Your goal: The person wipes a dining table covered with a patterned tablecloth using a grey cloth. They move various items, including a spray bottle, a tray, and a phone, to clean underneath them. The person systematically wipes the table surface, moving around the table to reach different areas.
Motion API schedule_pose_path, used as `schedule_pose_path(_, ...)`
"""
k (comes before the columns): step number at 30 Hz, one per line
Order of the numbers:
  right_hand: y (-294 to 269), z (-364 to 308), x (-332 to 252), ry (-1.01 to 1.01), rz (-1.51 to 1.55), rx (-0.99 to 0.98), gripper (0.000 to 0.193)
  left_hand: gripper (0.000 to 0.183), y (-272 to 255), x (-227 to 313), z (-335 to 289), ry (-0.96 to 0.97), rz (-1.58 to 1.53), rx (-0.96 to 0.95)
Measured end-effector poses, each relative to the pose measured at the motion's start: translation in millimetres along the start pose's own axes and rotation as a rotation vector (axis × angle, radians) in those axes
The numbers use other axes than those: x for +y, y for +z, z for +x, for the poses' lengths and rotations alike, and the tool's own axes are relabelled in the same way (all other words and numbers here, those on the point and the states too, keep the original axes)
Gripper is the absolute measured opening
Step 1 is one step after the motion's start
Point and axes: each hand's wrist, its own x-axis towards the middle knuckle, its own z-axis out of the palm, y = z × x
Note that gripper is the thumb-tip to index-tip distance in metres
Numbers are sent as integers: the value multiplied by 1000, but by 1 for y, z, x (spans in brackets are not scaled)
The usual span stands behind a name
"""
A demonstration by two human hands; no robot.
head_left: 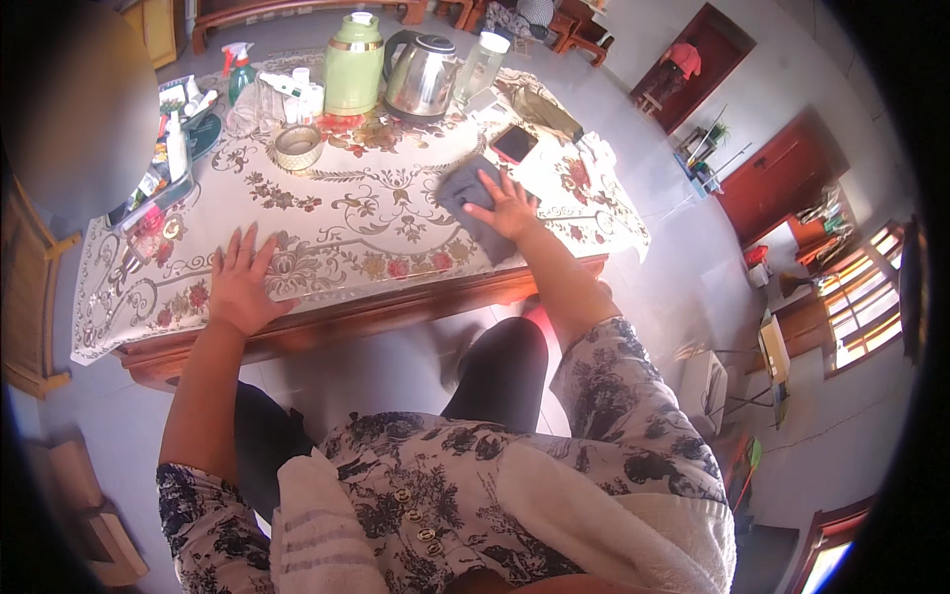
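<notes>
My left hand (242, 287) lies flat near the front edge of the table, fingers spread on the flowered tablecloth (346, 213), holding nothing. Farther right, my right hand (510, 210) rests palm down on a dark grey cloth (467, 198). Its fingers are stretched out and apart, pressing on the cloth rather than wrapped round it. Just beyond that cloth is a smartphone (515, 145) with a dark screen. A round patterned bowl (298, 147) sits beyond my left hand.
Along the back stand a green thermos (353, 67), a steel electric kettle (422, 81), a lidded clear bottle (482, 67) and a spray bottle (240, 74). A tray of small items (178, 183) is at the left. Another person (683, 59) is by a far doorway.
</notes>
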Motion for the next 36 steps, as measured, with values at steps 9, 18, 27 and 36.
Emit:
schedule_pose_path(9, 16, -21, -228, -462, 13, 40, 67, 103, -9, 3, -1, 2, -37, -14)
schedule_pose_path(18, 31, -26, -251, -465, 216, 107, 54, 106, -3, 0, -1, 4, -39, 34)
schedule_pose_path(27, 37, 5, 79, 237, 77, 212, 58, 115, -15, 8, 0, -37, 12, -115)
schedule_pose_path(36, 22, -15, 68, 380, 115, 85, 63, 109, 1, 66, -18, 116, -65, -149)
